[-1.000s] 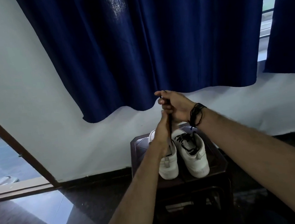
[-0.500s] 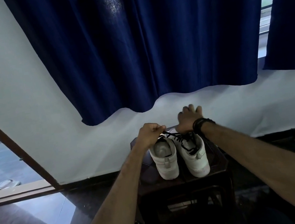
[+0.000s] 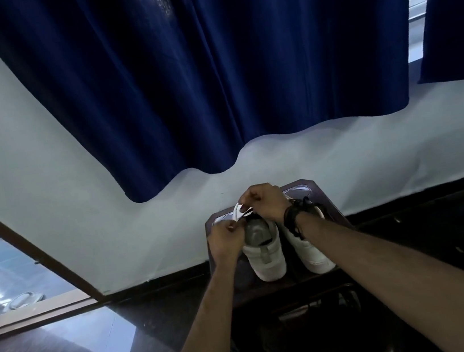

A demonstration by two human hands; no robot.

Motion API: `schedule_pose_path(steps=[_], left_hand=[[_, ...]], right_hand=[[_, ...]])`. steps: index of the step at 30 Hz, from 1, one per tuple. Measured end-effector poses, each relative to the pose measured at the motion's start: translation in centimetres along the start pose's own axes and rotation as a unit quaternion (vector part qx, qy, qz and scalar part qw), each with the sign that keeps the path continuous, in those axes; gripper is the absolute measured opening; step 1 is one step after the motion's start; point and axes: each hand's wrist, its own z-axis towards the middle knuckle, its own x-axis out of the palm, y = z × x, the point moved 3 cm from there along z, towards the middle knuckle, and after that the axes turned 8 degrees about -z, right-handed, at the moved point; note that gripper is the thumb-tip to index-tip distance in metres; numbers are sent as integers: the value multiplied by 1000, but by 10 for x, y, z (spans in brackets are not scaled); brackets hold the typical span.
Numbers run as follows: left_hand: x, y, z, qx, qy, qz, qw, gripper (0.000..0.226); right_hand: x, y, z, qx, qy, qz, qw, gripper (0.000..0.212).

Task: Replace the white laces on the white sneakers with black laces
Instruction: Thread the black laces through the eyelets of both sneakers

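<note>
Lower centre of frame: two white sneakers (image 3: 266, 257) sitting on dark desk (image 3: 321, 193). Left hand (image 3: 226, 237) and right hand (image 3: 267, 202) each pinching the left sneaker's tongue area, grips narrow; the pinched item is unclear.

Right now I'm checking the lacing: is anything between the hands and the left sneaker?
Nothing visible. Both hands are already at the left sneaker: the left hand at its collar, the right hand over its front. The right wrist crosses above the right sneaker without blocking.
</note>
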Motion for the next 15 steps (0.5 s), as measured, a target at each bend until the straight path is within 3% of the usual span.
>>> schedule_pose_path(steps=[4,8,12,15], left_hand=[[2,25,3,-138,-9,-160,977,25],[5,35,0,-260,14,-396,880,6],[6,41,-6,-308,57,-494,811,11],[6,45,-7,-327,70,-525,783,17]], right_hand=[[17,-12,3,-5,-19,-22,1000,14],[18,-14,3,-11,-25,-80,996,12],[24,-11,-7,2,-59,-91,994,14],[25,-9,-12,-14,-79,-101,992,19]])
